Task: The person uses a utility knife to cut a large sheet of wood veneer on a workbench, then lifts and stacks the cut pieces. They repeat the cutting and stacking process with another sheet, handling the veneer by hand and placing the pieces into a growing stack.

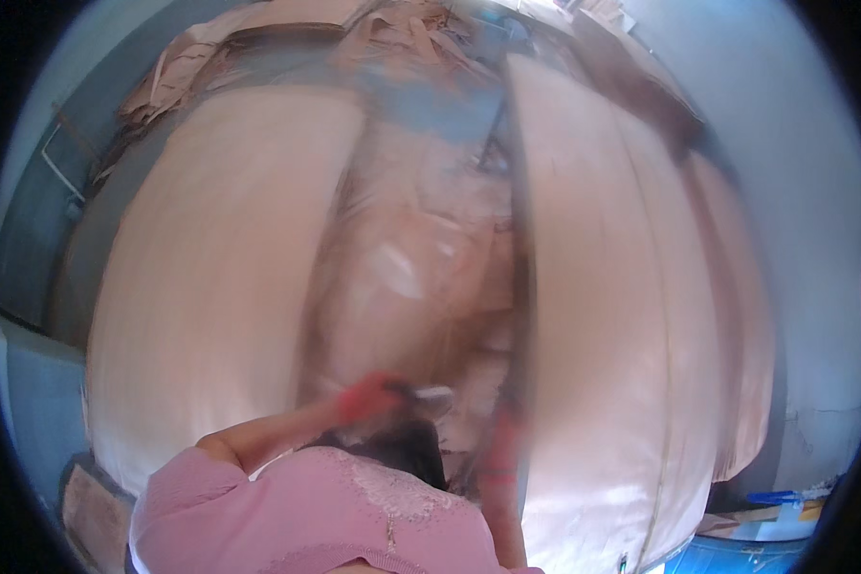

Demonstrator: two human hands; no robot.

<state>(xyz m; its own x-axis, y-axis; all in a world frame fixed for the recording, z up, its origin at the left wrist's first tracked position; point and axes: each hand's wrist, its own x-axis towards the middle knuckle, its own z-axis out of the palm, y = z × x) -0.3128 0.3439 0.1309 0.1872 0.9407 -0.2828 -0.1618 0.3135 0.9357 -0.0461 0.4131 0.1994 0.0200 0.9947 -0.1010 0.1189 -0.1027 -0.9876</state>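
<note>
My left hand (371,395), in a red glove with dark fingertips, reaches in over the gap between two stacks of sheets. At its fingers is a small pale, flat-looking thing (434,392), too smeared to name, and the hand seems closed on it. My right hand (507,435), also red-gloved, is beside the near part of the right stack's inner edge; blur hides its fingers. The left stack (230,249) and right stack (593,249) have broad, light tan tops like thin wood sheets. Crumpled brown sheeting with shiny patches (392,277) lies between them.
Torn sheet scraps (416,38) are heaped at the far end, near a blue-grey floor patch (440,110). More ragged sheets (167,81) lie far left. A grey wall (804,239) runs along the right. A blue container (737,555) stands at the near right.
</note>
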